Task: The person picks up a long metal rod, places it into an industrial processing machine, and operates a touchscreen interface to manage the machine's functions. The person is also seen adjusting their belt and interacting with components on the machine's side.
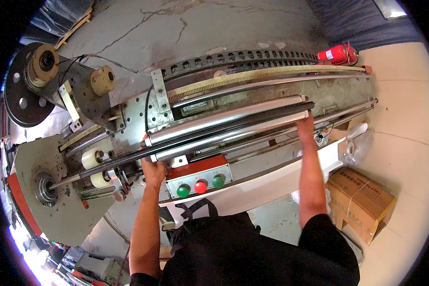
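Two long shiny silver rolls, the far roll [224, 120] and the near roll [233, 136], lie side by side with a black shaft [117, 162] between them. White ends show on both rolls. My left hand [153, 170] is wrapped from below round their left ends, with a fingertip showing on the far side. At the right end of the near roll, my right hand [305, 126] grips from underneath, its fingers mostly hidden. The shaft's bare metal end reaches a round bearing [45, 186] in the machine's left side plate.
A control box [199, 177] with green and red buttons sits below the rolls. Cream rollers [91, 158] flank the shaft. A large black disc [28, 102] stands far left, a black cable chain [238, 58] behind. At right are a cardboard box [360, 202] and a fire extinguisher [337, 54].
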The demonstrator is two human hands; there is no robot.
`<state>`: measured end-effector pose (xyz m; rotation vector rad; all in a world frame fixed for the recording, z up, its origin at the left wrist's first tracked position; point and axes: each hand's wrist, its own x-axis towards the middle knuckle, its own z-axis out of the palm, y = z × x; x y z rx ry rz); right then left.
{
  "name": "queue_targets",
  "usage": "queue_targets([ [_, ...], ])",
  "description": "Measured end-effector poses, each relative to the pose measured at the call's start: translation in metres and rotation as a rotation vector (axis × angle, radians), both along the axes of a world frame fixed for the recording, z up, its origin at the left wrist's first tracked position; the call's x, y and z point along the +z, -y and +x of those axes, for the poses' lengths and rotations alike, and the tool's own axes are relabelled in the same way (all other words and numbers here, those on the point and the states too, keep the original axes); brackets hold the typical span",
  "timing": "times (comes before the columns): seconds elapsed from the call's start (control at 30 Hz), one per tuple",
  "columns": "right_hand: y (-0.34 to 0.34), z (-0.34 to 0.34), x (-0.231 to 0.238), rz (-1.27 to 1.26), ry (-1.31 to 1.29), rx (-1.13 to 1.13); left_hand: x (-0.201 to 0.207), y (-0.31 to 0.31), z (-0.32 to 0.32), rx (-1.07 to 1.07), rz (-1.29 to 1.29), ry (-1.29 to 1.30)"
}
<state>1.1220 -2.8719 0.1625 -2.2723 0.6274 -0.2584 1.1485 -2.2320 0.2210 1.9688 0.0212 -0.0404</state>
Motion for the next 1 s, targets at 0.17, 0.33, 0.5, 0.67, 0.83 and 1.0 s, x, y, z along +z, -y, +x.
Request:
queue_targets([
  [0.17, 0.053, 0.023, 0.05, 0.018, -0.427, 0.296, -0.047, -0.005, 0.001, 0.276, 0.129, -0.074],
  [0.33, -0.02, -0.003, 0.034, 0.065, -0.26, 0.039, -0.059, -0.007, -0.008, 0.243, 0.323, -0.048],
  [0.5, -0.105, 0.019, -0.035, 0.775, 0.664, -0.607, -0.04, -0.012, -0.017, 0.164, -0.017, -0.18],
  [0.67, -0.119, 0.047, -0.016, 0.784, 0.819, -0.688, -0.043, -0.008, -0.01, 0.234, 0.058, -0.035],
  [0.83, -0.045, 0.008, 0.053, 0.097, -0.088, -0.033, -0.038, -0.007, -0.008, 0.288, 0.305, -0.101],
  [1.0, 0.033, 0.029, 0.071, 0.001, -0.467, 0.317, -0.032, -0.008, -0.01, 0.059, 0.036, 0.013],
])
